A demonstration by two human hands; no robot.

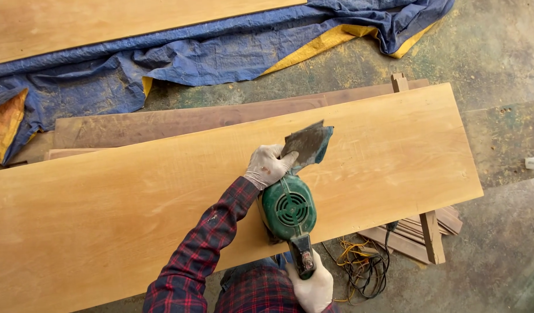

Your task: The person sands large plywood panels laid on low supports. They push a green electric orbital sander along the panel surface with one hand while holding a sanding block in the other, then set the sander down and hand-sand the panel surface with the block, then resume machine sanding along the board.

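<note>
A long pale wooden board lies across the view on supports. A green electric sander with a dusty grey front plate rests on the board near its front edge. My left hand, in a white glove, presses on the front of the sander beside the plate. My right hand, also gloved, grips the black rear handle that sticks out past the board's edge. Both sleeves are red and dark plaid.
A darker plank lies behind the board. A blue and yellow tarp with another pale board on it covers the floor beyond. Tangled yellow and black cords and wood scraps lie under the right end.
</note>
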